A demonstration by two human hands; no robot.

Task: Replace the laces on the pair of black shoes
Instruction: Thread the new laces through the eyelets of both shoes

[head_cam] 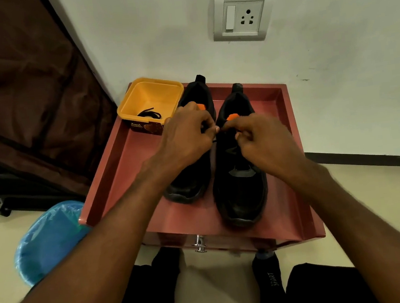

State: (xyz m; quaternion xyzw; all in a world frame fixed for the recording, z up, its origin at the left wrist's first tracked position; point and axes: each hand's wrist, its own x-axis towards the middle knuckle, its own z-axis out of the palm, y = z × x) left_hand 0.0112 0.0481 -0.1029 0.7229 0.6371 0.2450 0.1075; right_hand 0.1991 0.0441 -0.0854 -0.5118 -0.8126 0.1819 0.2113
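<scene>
Two black shoes with orange tongue tabs stand side by side, toes toward me, on a reddish-brown cabinet top (194, 217). The right shoe (243, 191) sits nearer me than the left shoe (188, 185). My left hand (187, 137) and my right hand (261, 143) meet over the right shoe's upper eyelets. Each pinches a thin black lace end (215, 140) between fingertips. Most of the lace is hidden by my hands. Another black lace (149, 114) lies coiled in a yellow tub (150, 101) at the back left.
The cabinet top has raised side rims and a metal drawer knob (199, 244) in front. A blue-lined bin (48, 240) stands on the floor at left. A dark brown fabric wardrobe (18, 98) fills the left. A wall socket (242, 15) is above. My socked feet are below.
</scene>
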